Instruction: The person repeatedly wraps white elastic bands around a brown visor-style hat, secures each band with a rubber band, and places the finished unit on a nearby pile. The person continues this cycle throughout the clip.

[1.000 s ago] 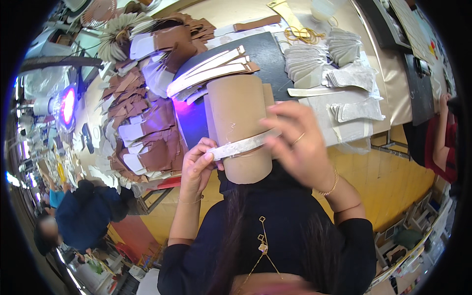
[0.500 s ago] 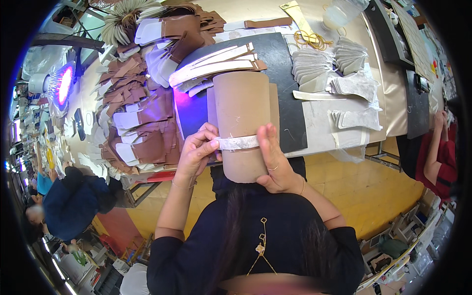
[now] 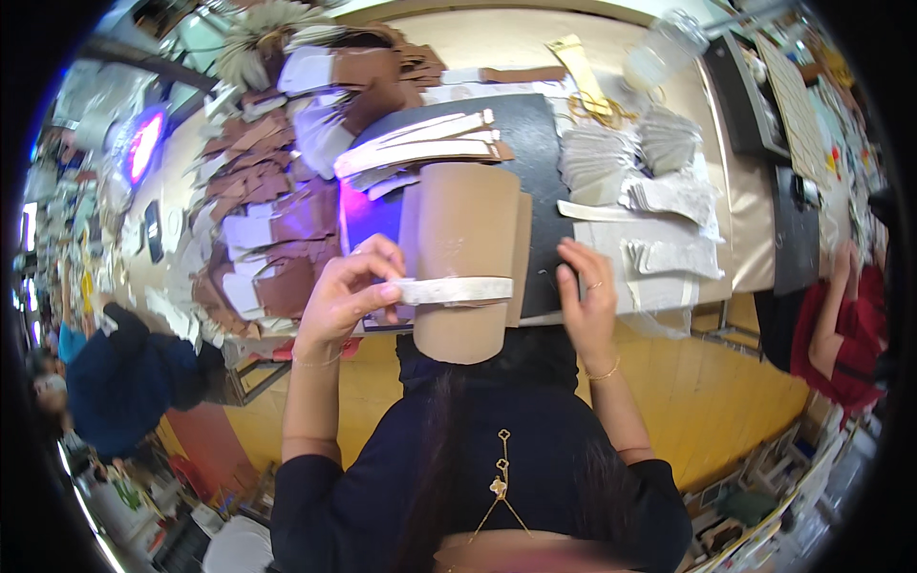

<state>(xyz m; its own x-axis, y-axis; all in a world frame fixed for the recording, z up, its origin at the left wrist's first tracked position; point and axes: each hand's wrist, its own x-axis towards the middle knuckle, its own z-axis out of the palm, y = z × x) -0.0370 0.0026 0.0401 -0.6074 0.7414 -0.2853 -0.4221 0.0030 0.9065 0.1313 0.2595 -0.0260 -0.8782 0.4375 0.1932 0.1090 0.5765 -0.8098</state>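
A curved tan form stands at the table's near edge, its lower end reaching over the edge. Across its lower part lies a white strip, with a thin brown edge showing beneath it. My left hand pinches the strip's left end between thumb and fingers, beside the form. To the right of the form, my right hand is apart from it, fingers stretched out and holding nothing. Beyond the form, several white-faced strips with brown edges lie in a bunch on a black board.
Piles of brown and white pieces cover the left of the table. Fanned stacks of greyish pieces lie at right, near a yellow strip and a clear plastic container. A lit lamp glows far left. People sit on both sides.
My right hand has come off the strip and form and moved right. My left hand has shifted slightly left, still pinching the strip's end. The whole view has shifted a little.
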